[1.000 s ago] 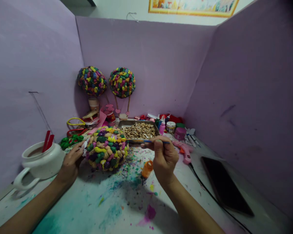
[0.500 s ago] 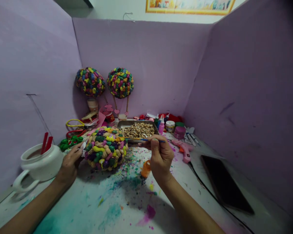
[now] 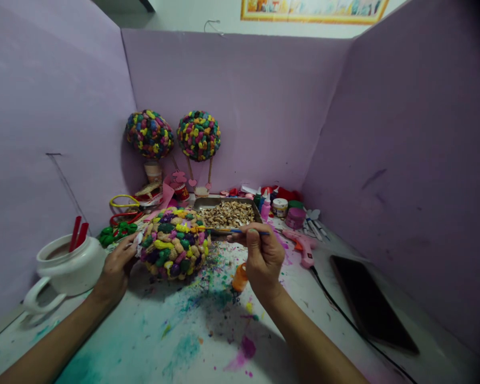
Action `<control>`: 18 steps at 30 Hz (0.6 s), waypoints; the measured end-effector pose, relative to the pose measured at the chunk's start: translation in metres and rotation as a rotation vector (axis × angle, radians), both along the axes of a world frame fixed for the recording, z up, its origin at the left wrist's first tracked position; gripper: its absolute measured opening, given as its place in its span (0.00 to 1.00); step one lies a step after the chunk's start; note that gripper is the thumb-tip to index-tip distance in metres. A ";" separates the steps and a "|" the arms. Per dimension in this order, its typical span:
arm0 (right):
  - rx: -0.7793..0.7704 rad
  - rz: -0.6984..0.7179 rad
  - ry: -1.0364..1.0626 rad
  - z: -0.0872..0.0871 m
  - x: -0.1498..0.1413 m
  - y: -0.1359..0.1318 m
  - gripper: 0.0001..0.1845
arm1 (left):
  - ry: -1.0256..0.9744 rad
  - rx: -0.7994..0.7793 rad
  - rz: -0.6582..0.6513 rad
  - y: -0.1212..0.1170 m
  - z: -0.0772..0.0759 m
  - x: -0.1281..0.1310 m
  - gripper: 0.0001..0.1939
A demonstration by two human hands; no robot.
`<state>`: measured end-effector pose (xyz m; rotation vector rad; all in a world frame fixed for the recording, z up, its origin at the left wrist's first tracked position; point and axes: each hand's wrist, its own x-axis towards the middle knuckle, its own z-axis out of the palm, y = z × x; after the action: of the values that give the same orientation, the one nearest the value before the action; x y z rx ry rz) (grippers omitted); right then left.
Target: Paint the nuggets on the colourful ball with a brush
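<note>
A ball covered in painted shells, many-coloured with some bare tan ones, rests on the paint-spattered table. My left hand is curled against the ball's left side and steadies it. My right hand is closed on a thin paintbrush whose tip touches the ball's upper right. A small orange paint bottle lies just below my right hand.
A metal tray of unpainted shells stands behind the ball. Two finished coloured balls on sticks stand at the back wall. A white pot with red sticks is at left. Paint bottles, a pink glue gun and a dark tablet lie at right.
The brush tip has crept leftward onto the ball's top right while my right hand shifted slightly left. My left hand and the ball have stayed put.
</note>
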<state>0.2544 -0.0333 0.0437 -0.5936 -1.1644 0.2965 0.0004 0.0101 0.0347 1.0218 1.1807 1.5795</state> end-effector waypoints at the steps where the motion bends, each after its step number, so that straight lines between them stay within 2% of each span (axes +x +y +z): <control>1: -0.007 -0.001 -0.012 0.000 0.000 0.001 0.08 | -0.001 -0.001 0.002 0.000 0.000 0.000 0.19; 6: -0.021 -0.042 0.003 0.000 0.002 0.002 0.08 | 0.003 0.014 0.014 -0.001 0.000 0.000 0.17; 12: -0.076 -0.062 -0.066 -0.002 0.003 0.002 0.11 | -0.044 0.007 -0.026 0.008 -0.012 -0.009 0.27; 18: -0.046 -0.024 -0.004 0.000 0.001 0.001 0.09 | -0.032 0.020 -0.040 0.008 -0.014 -0.010 0.26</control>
<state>0.2557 -0.0327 0.0436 -0.6481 -1.1560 0.3027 -0.0092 0.0181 0.0205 1.0237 1.1184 1.5742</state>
